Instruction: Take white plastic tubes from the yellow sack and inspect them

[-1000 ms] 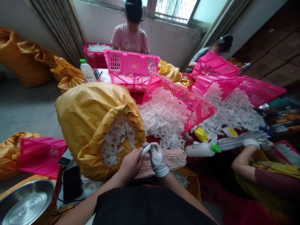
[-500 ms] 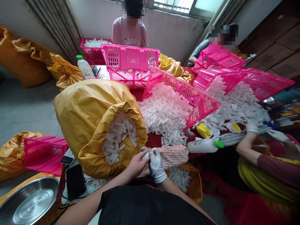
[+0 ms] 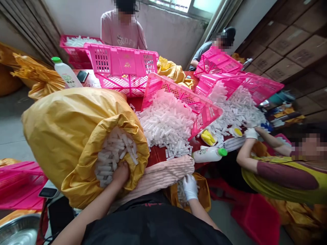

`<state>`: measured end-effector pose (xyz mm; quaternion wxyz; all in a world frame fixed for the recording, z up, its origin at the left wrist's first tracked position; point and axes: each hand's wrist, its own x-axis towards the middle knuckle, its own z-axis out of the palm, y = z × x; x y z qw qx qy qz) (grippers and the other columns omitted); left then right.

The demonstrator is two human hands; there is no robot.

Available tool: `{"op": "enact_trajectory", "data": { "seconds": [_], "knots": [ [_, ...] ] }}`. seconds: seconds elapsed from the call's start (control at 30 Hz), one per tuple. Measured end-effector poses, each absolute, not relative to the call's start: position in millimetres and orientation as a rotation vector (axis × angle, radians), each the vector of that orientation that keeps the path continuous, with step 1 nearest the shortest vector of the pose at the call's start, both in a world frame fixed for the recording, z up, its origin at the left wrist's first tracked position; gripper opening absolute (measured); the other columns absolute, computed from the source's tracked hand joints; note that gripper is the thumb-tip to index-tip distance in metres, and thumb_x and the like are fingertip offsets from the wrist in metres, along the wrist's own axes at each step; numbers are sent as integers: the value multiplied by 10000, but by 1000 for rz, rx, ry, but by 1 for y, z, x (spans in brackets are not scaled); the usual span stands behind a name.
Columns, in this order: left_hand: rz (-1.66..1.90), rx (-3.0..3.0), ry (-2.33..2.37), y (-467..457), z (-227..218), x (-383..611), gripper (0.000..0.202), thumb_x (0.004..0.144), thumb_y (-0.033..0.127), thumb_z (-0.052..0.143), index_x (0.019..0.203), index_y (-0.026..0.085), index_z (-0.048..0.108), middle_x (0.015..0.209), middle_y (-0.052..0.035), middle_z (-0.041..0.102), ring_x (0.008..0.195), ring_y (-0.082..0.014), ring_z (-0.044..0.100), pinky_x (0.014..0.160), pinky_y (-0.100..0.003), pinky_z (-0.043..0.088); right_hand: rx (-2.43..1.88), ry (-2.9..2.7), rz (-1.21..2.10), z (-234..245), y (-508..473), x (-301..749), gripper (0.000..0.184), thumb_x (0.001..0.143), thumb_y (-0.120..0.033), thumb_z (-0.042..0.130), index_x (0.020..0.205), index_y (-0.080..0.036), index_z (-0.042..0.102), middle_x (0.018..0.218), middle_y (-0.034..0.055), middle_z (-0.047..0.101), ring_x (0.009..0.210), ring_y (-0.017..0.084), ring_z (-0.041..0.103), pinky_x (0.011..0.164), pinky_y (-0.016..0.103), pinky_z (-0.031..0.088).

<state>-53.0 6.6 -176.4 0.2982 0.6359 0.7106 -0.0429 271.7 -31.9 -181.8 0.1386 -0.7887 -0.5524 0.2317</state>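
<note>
Bare left hand (image 3: 120, 173) sunk among white plastic tubes (image 3: 112, 160) in mouth of bulging yellow woven sack (image 3: 76, 136), near left; fingers hidden, state unknown. Sack on side, rim rolled back, seemingly for reach. White-gloved right hand (image 3: 190, 187) at small yellow bag (image 3: 201, 194), near right; fingers curled down, pinch unclear.

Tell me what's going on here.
The person's bare left hand is in the mouth of a yellow sack full of white pieces. Their gloved right hand is down at a yellow bag holding more. Pink crates lie tipped over a heap on the table; a co-worker's gloved hand is at its edge.
</note>
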Motion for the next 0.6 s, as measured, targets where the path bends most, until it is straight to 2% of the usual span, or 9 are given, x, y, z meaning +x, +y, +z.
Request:
{"op": "enact_trajectory", "data": {
  "seconds": [0.1,0.17,0.3,0.37,0.47,0.6],
  "knots": [
    [-32,1678,1830,10,-173,-52,269,777,108,414,987,91,581,1028,-186,600,866,-269,619,710,-323,439,-2340,-1809,689,-187,-2,279,385,842,-187,322,1097,-170,610,1018,144,593,955,207,567,842,310,426],
    [46,1673,1805,10,-165,-53,263,761,132,448,990,128,576,1055,-138,606,904,-235,608,736,-290,445,-2324,-1853,714,-193,23,278,340,811,-140,369,1011,-174,641,1033,127,582,933,197,567,821,292,420],
    [528,1070,1660,7,-130,-51,247,780,258,463,977,130,538,734,-56,643,672,-175,615,587,-253,466,-2272,-1941,784,-197,56,268,188,730,-85,497,782,-147,666,970,130,598,884,215,571,786,312,415],
    [817,677,1461,3,-106,-47,292,719,324,579,939,136,536,667,-26,629,610,-147,596,524,-216,442,-2203,-1979,787,-188,59,258,112,755,-151,547,750,-147,659,996,127,601,948,228,549,828,326,404],
    [1004,413,1257,-3,-74,-39,405,603,335,733,910,143,553,645,-2,626,567,-96,564,495,-164,411,-1914,-1834,971,-155,48,233,182,819,-305,537,854,-169,653,987,82,617,931,184,548,836,301,417],
    [1010,301,1103,-8,-49,-30,416,580,311,781,899,130,585,606,5,613,526,-65,526,488,-146,406,-1251,-1099,1600,-91,22,195,340,767,-442,588,1001,-200,633,802,16,633,617,113,533,592,252,455]
  ]
}}
